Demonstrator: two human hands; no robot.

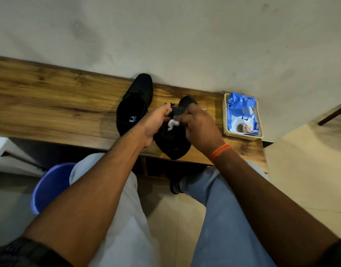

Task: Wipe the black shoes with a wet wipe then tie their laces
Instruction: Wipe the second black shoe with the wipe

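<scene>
both hands (177, 124) grip near shoe (172, 143), wipe (172, 124) between.

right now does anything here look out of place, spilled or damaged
Nothing looks spilled or damaged. One oddity: the shoe being wiped overhangs the near edge of the wooden shelf, steadied by the left hand while the right hand works the white wipe. The other shoe lies fully on it.

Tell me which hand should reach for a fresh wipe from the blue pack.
Probably the right hand: the wipes pack sits in its tray just beside it, while the left hand grips the shoe.
</scene>
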